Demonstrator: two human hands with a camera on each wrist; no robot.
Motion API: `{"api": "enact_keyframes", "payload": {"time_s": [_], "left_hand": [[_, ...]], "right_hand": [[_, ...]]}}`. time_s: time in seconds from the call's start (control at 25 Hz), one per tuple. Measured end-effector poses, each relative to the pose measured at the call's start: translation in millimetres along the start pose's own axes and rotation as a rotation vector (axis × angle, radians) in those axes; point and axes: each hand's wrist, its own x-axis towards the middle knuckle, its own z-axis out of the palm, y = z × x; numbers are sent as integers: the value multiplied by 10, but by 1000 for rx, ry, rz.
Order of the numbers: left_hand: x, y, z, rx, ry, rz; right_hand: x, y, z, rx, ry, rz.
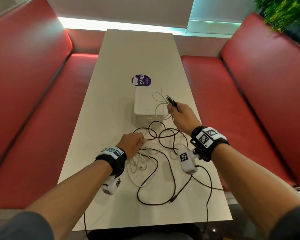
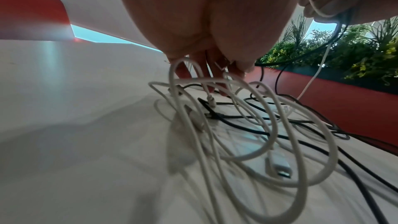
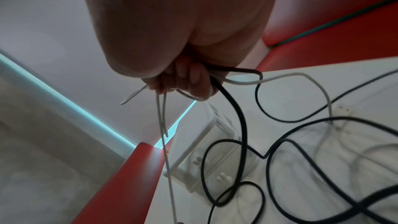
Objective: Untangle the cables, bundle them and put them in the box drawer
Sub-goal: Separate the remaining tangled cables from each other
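Note:
A tangle of black cable (image 1: 164,172) and white cable (image 1: 139,163) lies on the white table (image 1: 111,101) in front of the white box drawer (image 1: 146,106). My right hand (image 1: 171,108) is raised beside the box. Its curled fingers (image 3: 189,77) grip black cable ends (image 1: 171,100) together with thin white cable loops (image 1: 158,99). The black cable (image 3: 237,108) hangs from it to the table. My left hand (image 1: 141,139) is low over the tangle and pinches the white cable, whose loops (image 2: 237,125) dangle under its fingers (image 2: 215,74). A white plug (image 2: 277,164) lies below them.
Red padded benches (image 1: 33,118) run along both sides of the table. A round purple sticker (image 1: 141,80) sits behind the box. One black cable (image 1: 84,220) hangs over the near table edge. Green plants (image 1: 284,13) stand at the far right.

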Motion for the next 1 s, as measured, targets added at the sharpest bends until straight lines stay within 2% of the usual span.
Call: {"api": "enact_keyframes", "payload": {"time_s": [0.16, 0.32, 0.44, 0.56, 0.6, 0.72, 0.84, 0.92, 1.0], "left_hand": [[-10, -137, 92, 49, -52, -17], [-29, -201, 106, 134, -92, 43], [-14, -171, 69, 177, -100, 76], [-8, -159, 63, 199, -108, 82], [-8, -157, 63, 207, -108, 85], [-31, -126, 30, 178, -49, 79], [-60, -98, -7, 132, 60, 135], [-64, -48, -12, 183, 23, 204], [-41, 7, 14, 294, -92, 207]], "right_hand": [[-32, 16, -137, 24, -29, 79], [-12, -82, -407, -413, -239, 14], [27, -112, -524, -706, -296, -11], [-5, -24, -437, -1080, -429, 10], [-38, 47, -355, -1135, -477, 32], [-106, 256, -105, -1036, -546, 86], [-100, 360, 47, -850, -499, 30], [-108, 366, 95, -712, -464, -2], [-137, 352, 144, -604, -458, -32]]}}
